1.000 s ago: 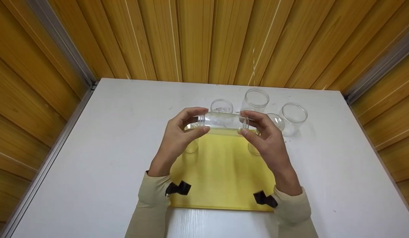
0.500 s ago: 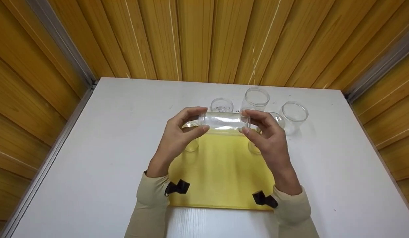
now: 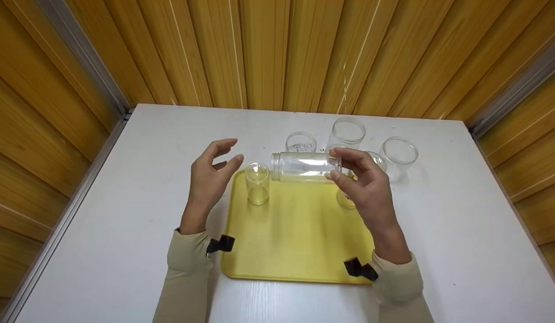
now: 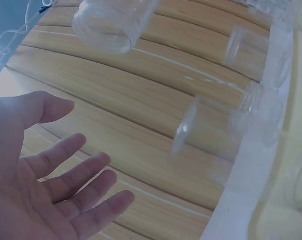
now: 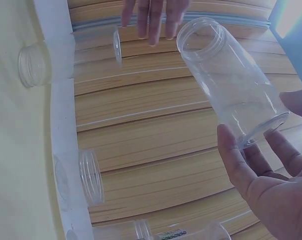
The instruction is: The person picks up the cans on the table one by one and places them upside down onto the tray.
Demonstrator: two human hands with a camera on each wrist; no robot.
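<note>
My right hand (image 3: 367, 190) grips a clear plastic jar (image 3: 304, 167) by its base end, above the far part of a yellow tray (image 3: 295, 233). The jar lies sideways in the air, its threaded mouth (image 5: 203, 39) pointing left. Apart from it, my left hand (image 3: 208, 177) is raised over the table, thumb and fingers spread, holding nothing. Between that hand and the held jar, a second clear jar (image 3: 258, 188) stands mouth down on the tray's far left part. Another clear jar (image 3: 345, 201) near the tray's right side is mostly hidden by my right hand.
Behind the tray on the white table (image 3: 125, 215) stand a short clear jar (image 3: 301, 142), a taller jar (image 3: 348, 131) and one farther right (image 3: 400, 154). A round clear piece (image 3: 377, 162) is partly hidden by my fingers. Wood-patterned panels (image 3: 264, 54) wall the table's back.
My left hand has let go of the jar's mouth end and moved left, showing the jar standing on the tray. The right hand keeps the held jar almost in place.
</note>
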